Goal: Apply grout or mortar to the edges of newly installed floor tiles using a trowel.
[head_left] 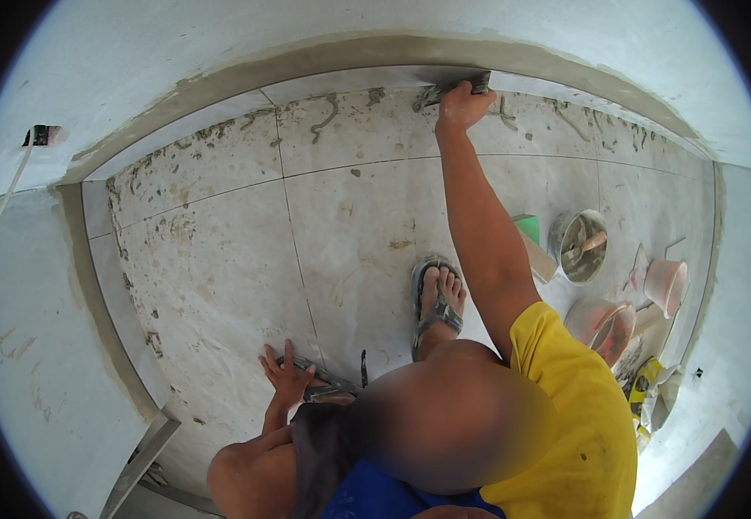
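My right hand (465,107) reaches far forward, closed around a flat, dark-bladed trowel (482,82). The blade meets the pale skirting tile (341,82) at the base of the far wall; its grip is mostly hidden under my fingers. Down at the lower left, my left hand (285,374) rests with fingers spread, apparently on the tiled floor (220,259), beside my left sandal (328,376). It holds nothing. Grey mortar smears and blobs mark the floor along the skirting.
Right of my arm stand a mortar bucket (564,229) with a wooden-handled tool (594,241) inside, a green-and-beige block (527,229), a reddish bucket (579,316) and a smaller pink bucket (668,290). A yellow bag (644,385) lies nearer. A white conduit (14,180) sticks out of the left wall.
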Demonstrator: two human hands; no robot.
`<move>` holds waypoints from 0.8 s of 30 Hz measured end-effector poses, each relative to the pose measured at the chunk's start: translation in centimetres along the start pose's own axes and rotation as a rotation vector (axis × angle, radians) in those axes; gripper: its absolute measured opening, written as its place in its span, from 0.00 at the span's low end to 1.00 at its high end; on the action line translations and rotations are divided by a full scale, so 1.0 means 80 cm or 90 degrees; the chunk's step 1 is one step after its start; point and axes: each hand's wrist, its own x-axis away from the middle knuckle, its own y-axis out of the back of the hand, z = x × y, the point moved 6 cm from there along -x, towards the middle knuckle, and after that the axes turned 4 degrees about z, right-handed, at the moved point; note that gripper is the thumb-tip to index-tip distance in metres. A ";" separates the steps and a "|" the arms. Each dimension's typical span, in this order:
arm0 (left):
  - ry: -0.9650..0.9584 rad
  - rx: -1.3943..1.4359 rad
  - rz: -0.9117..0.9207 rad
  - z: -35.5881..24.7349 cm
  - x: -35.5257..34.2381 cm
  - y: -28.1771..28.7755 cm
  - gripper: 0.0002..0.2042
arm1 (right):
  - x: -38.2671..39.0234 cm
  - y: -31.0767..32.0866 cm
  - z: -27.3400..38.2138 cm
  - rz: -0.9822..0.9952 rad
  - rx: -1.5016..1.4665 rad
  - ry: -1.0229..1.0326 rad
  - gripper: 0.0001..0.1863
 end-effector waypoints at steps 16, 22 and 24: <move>-0.003 -0.008 -0.020 -0.002 0.003 0.005 0.46 | -0.062 0.037 -0.016 -0.035 0.030 -0.070 0.18; 0.023 -0.022 -0.003 -0.006 -0.002 0.001 0.46 | -0.065 0.042 -0.027 -0.021 0.019 -0.053 0.21; 0.006 -0.034 -0.021 -0.005 -0.003 0.000 0.46 | -0.045 0.030 -0.023 -0.005 0.047 0.044 0.22</move>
